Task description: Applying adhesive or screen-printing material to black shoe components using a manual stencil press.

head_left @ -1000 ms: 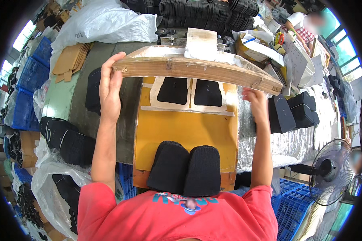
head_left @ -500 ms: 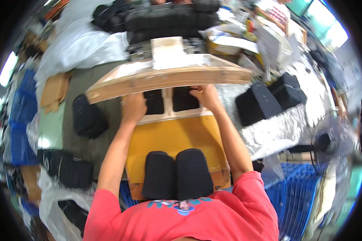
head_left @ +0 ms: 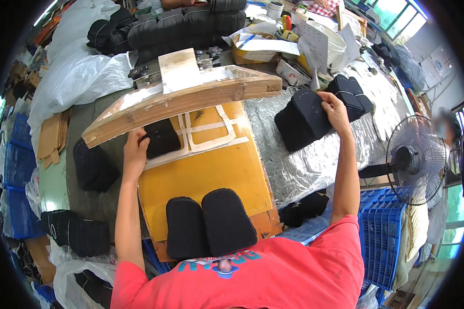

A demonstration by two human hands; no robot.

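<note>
My left hand [head_left: 135,152] is at the near left of a wooden-framed screen, thumb and fingers closed on the edge of a black fabric piece [head_left: 162,138]. That piece lies flat on a yellow board [head_left: 206,170], beside a bare white outline [head_left: 210,129]. The wooden frame [head_left: 185,97] stands tilted up over the board's far part, with a pale wood block on it. To the right, my right hand [head_left: 336,110] pinches the edge of a black piece on top of a stack [head_left: 299,118]. Two black rounded stacks [head_left: 227,216] rest on the board's near end, against my shirt.
Another black stack [head_left: 94,165] sits left of the board, and a tied bundle [head_left: 350,93] lies beyond my right hand. A fan [head_left: 412,159] and blue crates [head_left: 381,237] stand at the right. Black rolls [head_left: 185,31] and a paper-filled box [head_left: 252,49] line the far side.
My right hand has left the board and moved right to the black stack. The right-hand outline, covered by a black piece before, is now bare. My left hand stays at the left piece.
</note>
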